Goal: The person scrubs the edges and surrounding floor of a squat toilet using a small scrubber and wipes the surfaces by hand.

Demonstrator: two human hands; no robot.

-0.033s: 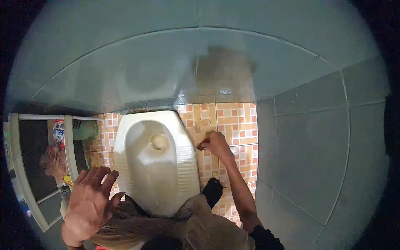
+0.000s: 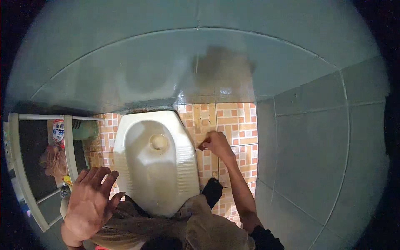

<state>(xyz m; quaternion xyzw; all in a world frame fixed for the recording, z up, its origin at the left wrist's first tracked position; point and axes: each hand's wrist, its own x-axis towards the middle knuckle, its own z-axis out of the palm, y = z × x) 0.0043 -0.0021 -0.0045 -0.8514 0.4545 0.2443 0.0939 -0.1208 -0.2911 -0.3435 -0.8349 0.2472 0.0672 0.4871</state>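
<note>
A cream squat toilet [image 2: 125, 125] with ribbed foot rests is set in the floor in front of me. Beside its right rim, my right hand [image 2: 218, 146] reaches down to the patterned tile floor [image 2: 243, 125]. Its fingers are pinched together; whatever they may hold is too small to make out. Small dark specks lie on the tiles just beyond that hand. To the left of the toilet my left hand [image 2: 89, 200] hangs open above my leg, fingers apart and slightly bent, with nothing in it.
A pale-framed shelf rack [image 2: 68, 143] stands at the left, with a greenish container [image 2: 85, 130], a red-and-white package [image 2: 58, 132] and a pinkish mesh bundle [image 2: 55, 160] by it. Grey tiled walls [image 2: 308, 146] close in ahead and right. My dark-covered foot [image 2: 213, 192] is near the toilet's right side.
My right hand's fingers have shifted very slightly beside the toilet rim. My left hand and everything else look the same.
</note>
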